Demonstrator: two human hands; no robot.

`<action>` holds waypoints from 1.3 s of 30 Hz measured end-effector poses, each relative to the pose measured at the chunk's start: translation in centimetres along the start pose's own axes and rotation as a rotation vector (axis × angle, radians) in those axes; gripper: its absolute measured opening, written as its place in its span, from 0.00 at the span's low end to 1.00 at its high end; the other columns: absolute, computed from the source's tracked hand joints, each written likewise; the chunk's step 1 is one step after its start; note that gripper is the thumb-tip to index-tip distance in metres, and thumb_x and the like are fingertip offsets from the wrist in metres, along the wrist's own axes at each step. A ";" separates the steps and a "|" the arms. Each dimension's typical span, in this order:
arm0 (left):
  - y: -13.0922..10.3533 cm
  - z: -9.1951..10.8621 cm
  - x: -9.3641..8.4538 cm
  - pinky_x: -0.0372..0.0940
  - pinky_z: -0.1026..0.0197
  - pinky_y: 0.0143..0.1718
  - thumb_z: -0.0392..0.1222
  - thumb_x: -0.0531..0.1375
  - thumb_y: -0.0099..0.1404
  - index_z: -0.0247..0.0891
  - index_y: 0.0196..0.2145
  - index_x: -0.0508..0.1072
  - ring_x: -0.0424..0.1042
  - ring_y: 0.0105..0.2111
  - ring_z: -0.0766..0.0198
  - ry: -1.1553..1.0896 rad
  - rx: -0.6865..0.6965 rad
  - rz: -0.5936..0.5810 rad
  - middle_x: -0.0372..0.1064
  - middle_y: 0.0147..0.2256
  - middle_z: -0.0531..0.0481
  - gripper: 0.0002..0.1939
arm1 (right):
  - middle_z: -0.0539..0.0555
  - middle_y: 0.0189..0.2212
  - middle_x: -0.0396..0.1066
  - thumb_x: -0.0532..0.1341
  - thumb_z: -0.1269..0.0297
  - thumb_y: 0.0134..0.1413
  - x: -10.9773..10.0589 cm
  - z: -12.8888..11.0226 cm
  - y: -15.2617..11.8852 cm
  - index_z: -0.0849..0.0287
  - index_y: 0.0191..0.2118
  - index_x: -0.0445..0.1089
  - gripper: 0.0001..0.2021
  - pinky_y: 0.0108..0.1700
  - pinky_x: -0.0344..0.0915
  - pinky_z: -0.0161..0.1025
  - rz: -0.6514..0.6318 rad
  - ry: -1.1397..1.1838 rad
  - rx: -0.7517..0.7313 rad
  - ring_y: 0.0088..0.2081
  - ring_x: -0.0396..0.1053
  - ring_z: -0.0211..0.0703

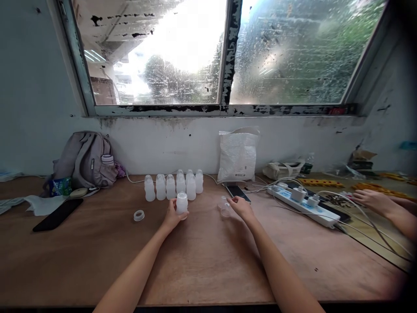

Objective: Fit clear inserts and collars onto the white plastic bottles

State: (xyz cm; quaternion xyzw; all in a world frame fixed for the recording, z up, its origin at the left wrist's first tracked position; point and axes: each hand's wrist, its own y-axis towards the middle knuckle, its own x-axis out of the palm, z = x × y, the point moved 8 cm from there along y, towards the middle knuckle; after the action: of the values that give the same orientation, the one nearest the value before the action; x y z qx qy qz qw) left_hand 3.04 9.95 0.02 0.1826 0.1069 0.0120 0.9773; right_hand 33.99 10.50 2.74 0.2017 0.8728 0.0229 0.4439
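Note:
My left hand (pixel 174 216) is wrapped round a translucent white baby bottle (pixel 182 203), which stands upright over the table. To the right, the fingertips of my right hand (pixel 241 207) are pinched together beside a few small clear plastic pieces (pixel 225 211). Whatever sits between those fingertips is too small to make out. Several similar frosted bottles (pixel 170 188) stand upright in a group behind my left hand. A whitish plastic ring (pixel 138 215) lies on the table, left of my left hand.
At the back stand a white plastic bag (pixel 238 156) and a grey backpack (pixel 87 161). A dark phone (pixel 57 215) lies left; another phone (pixel 239 192) lies behind my right hand. A power strip (pixel 306 208) with cables is on the right, near another person's hand (pixel 371 202).

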 end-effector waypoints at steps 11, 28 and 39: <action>-0.7 1.7 -0.4 0.59 0.61 0.40 0.51 0.57 0.53 0.34 0.40 0.69 0.66 0.42 0.56 -0.174 -0.057 0.002 0.68 0.40 0.43 0.20 | 0.53 0.26 0.71 0.58 0.67 0.41 1.2 -2.5 -1.6 0.61 0.33 0.74 0.11 0.31 0.61 0.34 -0.270 0.189 -0.225 0.28 0.67 0.40; -1.6 3.2 0.3 0.59 0.67 0.29 0.49 0.58 0.53 0.36 0.33 0.69 0.65 0.31 0.64 -0.144 -0.014 -0.053 0.66 0.31 0.50 0.15 | 0.54 0.25 0.68 0.61 0.52 0.41 0.0 -5.5 -2.8 0.64 0.34 0.67 0.18 0.26 0.64 0.35 -0.181 0.892 -0.197 0.25 0.66 0.38; -1.9 3.4 -0.3 0.60 0.67 0.27 0.48 0.57 0.53 0.35 0.30 0.69 0.65 0.28 0.65 -0.148 -0.008 -0.014 0.66 0.29 0.51 0.12 | 0.50 0.20 0.67 0.59 0.51 0.43 4.1 -9.1 -6.2 0.63 0.31 0.65 0.17 0.18 0.60 0.31 -0.380 0.833 -0.287 0.18 0.64 0.34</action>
State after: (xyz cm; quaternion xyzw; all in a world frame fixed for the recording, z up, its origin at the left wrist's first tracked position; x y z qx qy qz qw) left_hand 3.45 6.98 2.51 0.1781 0.0356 -0.0077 0.9833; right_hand 22.68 7.62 3.78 -0.0512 0.9858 0.1405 0.0763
